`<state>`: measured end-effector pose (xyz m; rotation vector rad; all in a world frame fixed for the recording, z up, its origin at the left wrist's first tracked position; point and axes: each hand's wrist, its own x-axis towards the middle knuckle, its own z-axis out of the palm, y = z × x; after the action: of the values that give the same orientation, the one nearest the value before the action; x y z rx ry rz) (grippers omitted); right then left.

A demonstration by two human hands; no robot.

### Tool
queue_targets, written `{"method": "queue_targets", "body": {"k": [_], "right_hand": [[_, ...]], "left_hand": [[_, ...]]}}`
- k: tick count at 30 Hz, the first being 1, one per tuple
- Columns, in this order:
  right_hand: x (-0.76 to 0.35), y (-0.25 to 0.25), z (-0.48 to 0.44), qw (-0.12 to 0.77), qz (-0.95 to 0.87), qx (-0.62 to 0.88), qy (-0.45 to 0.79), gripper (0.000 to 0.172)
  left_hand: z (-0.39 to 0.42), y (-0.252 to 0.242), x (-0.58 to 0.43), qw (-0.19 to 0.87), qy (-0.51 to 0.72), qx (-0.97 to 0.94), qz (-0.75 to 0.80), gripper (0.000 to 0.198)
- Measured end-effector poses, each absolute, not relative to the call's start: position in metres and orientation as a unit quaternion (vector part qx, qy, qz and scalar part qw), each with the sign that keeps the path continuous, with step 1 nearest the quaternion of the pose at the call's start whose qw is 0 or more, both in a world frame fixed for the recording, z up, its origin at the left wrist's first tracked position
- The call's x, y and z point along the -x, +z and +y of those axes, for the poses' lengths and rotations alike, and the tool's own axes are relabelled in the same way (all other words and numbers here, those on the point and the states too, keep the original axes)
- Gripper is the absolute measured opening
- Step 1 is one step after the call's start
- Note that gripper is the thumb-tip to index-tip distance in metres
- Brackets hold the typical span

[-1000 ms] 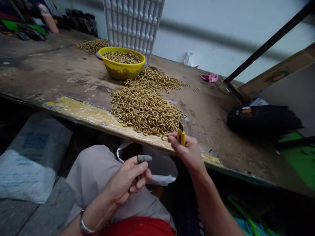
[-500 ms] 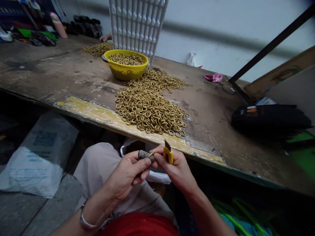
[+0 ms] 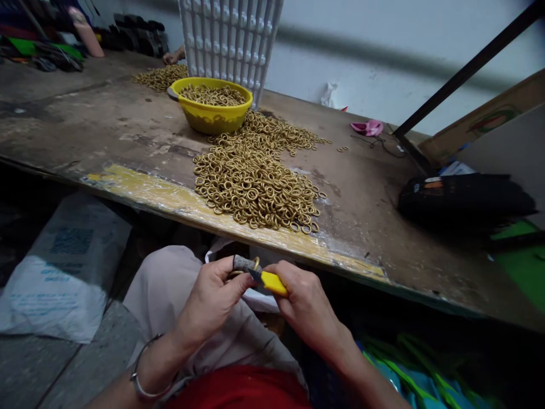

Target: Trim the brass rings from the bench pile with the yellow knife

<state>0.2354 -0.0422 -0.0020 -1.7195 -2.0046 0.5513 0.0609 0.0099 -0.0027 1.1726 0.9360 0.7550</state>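
Over my lap, just below the table edge, my left hand [image 3: 219, 289] pinches a gold-coloured ring [image 3: 256, 263] between thumb and forefinger. That forefinger wears a grey finger cover [image 3: 246, 263]. Wrapped round a yellow utility knife [image 3: 273, 283], my right hand [image 3: 304, 292] holds its dark blade [image 3: 255, 274] against or very near the ring; exact contact is too small to tell. A large heap of similar rings [image 3: 255, 187] lies on the table in front of both hands.
A yellow basin [image 3: 213, 119] full of rings stands behind the heap, before a grey ribbed panel [image 3: 230, 40]. Another person's hand [image 3: 174, 57] is by a farther ring pile [image 3: 159, 78]. A black bag [image 3: 464, 199] lies right; a white sack [image 3: 63, 272] lies on the floor left.
My right hand has turned the knife from upright to pointing left, bringing its blade to the ring. The right fingers have left the ring, which my left hand keeps. The view has shifted slightly.
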Motion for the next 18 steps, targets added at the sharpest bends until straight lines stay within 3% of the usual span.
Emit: {"method": "queue_targets", "body": {"k": [8,13,18], "right_hand": [[-0.231,-0.006,-0.041,0.141,-0.738,0.648,0.125,0.02],[-0.264,-0.017,-0.027,0.005,-0.617,0.786,0.035,0.022],[-0.299,-0.026,-0.008,0.106,-0.623,0.774,-0.027,0.022]], "left_hand": [[0.007,0.0,-0.055,0.617,0.298,-0.6,0.413,0.01],[-0.008,0.021,-0.05,0.646,0.263,-0.622,0.356,0.017],[-0.01,0.012,-0.051,0.721,0.236,-0.553,0.346,0.021]]}}
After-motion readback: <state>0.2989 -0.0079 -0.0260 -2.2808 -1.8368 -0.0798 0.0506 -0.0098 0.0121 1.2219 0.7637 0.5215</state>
